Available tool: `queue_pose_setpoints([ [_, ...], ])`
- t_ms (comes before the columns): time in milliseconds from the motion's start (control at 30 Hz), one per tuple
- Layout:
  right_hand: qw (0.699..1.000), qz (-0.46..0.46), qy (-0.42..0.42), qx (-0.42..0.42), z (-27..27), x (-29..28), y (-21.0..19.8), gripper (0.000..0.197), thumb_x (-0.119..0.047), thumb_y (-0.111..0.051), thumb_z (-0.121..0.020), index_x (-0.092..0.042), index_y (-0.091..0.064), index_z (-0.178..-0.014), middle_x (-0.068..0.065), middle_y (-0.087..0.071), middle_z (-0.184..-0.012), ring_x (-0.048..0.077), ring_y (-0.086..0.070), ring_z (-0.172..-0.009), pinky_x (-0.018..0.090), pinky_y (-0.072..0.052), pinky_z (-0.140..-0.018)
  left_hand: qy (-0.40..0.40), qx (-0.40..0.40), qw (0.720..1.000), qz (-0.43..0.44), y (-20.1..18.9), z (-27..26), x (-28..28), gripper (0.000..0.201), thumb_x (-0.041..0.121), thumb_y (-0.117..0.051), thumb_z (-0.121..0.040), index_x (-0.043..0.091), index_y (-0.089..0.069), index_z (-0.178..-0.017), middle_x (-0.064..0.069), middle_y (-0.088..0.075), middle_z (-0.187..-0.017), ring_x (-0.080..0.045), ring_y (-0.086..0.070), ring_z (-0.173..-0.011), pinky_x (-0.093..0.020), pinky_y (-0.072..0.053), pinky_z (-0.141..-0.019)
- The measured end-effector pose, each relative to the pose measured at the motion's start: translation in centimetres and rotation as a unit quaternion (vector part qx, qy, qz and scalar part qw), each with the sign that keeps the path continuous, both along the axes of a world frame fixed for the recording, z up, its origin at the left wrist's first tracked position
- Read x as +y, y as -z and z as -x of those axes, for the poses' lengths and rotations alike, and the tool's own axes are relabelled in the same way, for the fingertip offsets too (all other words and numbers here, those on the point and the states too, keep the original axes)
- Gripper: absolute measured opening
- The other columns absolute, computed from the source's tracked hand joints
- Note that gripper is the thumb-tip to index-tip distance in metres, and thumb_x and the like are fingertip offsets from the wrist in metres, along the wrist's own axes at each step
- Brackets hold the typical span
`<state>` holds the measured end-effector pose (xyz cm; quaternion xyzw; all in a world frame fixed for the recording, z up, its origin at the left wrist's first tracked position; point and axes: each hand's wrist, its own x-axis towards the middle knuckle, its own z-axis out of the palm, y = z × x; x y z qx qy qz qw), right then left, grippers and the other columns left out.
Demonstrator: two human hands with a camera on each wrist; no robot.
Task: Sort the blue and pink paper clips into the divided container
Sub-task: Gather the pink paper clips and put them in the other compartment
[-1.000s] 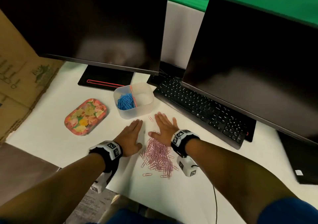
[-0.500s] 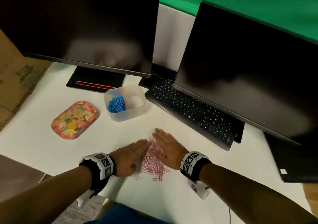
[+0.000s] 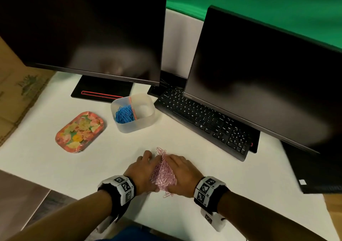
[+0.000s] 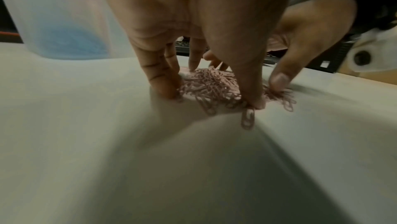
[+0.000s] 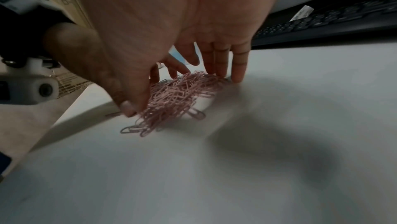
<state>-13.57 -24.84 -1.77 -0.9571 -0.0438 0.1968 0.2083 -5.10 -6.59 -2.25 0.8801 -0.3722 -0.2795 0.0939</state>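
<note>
A heap of pink paper clips (image 3: pixel 163 174) lies on the white table near its front edge. My left hand (image 3: pixel 141 171) and right hand (image 3: pixel 183 174) press against it from either side, fingers fairly straight and tips on the table. The left wrist view shows my left hand (image 4: pixel 193 24) with fingers and thumb planted around the pink clips (image 4: pixel 212 85). In the right wrist view my right hand (image 5: pixel 171 15) cups the pink clips (image 5: pixel 178 95) from the other side. Farther back stands the translucent divided container (image 3: pixel 133 127), with blue clips (image 3: pixel 124 114) in its left half and a bare right half.
A floral tray (image 3: pixel 80 131) lies left of the container. A black keyboard (image 3: pixel 201 118) runs diagonally at the right under one of two dark monitors (image 3: pixel 259 78). A cardboard box (image 3: pixel 11 92) stands at far left. The table's front edge (image 3: pixel 46 187) is close to my wrists.
Both hands have slid back toward me and closed in on each other. The spread pink clips are now bunched into a tight heap between them.
</note>
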Motion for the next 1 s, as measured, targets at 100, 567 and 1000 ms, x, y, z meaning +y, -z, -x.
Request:
queue_pose_setpoints([
  [100,0.999,0.028,0.028,0.020,-0.3,1.1,0.1,0.099,-0.045,-0.074,-0.073,-0.018,-0.018,-0.150,0.004,-0.032,-0.141,0.024,-0.034,-0.125,0.040,-0.041,-0.103,-0.030,0.018,0.999,0.024,0.0,-0.3,-0.9,0.086,0.047,-0.076,-0.068,0.030,-0.034,-0.141,-0.003,-0.038,-0.125,-0.025,-0.057,-0.102,-0.035,-0.051,-0.085],
  [567,0.955,-0.140,0.260,0.041,-3.5,0.9,0.1,0.021,-0.010,-0.061,-0.085,-0.021,-0.075,-0.098,-0.001,-0.071,-0.086,0.015,-0.066,-0.078,0.020,-0.050,-0.066,-0.189,0.101,0.970,0.116,-0.6,-1.8,-2.9,0.014,0.017,-0.068,-0.076,0.027,-0.075,-0.084,0.007,-0.071,-0.076,-0.011,-0.063,-0.074,-0.021,-0.047,-0.067],
  [1000,0.822,-0.352,0.435,0.111,-3.2,-2.5,-1.1,0.016,0.005,-0.075,-0.075,0.002,-0.073,-0.090,0.016,-0.070,-0.080,0.022,-0.068,-0.064,0.038,-0.061,-0.063,-0.340,0.221,0.876,0.260,-5.0,-5.4,-3.0,0.014,0.012,-0.084,-0.070,0.015,-0.076,-0.081,-0.003,-0.074,-0.074,-0.012,-0.068,-0.060,-0.025,-0.058,-0.064],
])
